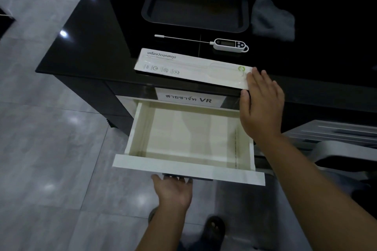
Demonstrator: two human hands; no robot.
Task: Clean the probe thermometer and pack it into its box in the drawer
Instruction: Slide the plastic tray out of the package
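A white probe thermometer (pixel 229 44) lies on the black counter, its thin probe pointing left. In front of it lies its long white box (pixel 183 67), overhanging the counter's front edge. My right hand (pixel 262 106) touches the box's right end with straight fingers and thumb. Below, the white drawer (pixel 187 167) stands pulled out with nothing inside. My left hand (pixel 173 191) reaches under the drawer's front, its fingers curled round the dark handle there.
A black baking tray (pixel 195 24) sits at the back of the black counter (pixel 91 43), with a grey cloth (pixel 271 18) to its right. A label with "VR" is above the drawer. A grey rack (pixel 336 134) stands at the right. My foot shows on the tiled floor.
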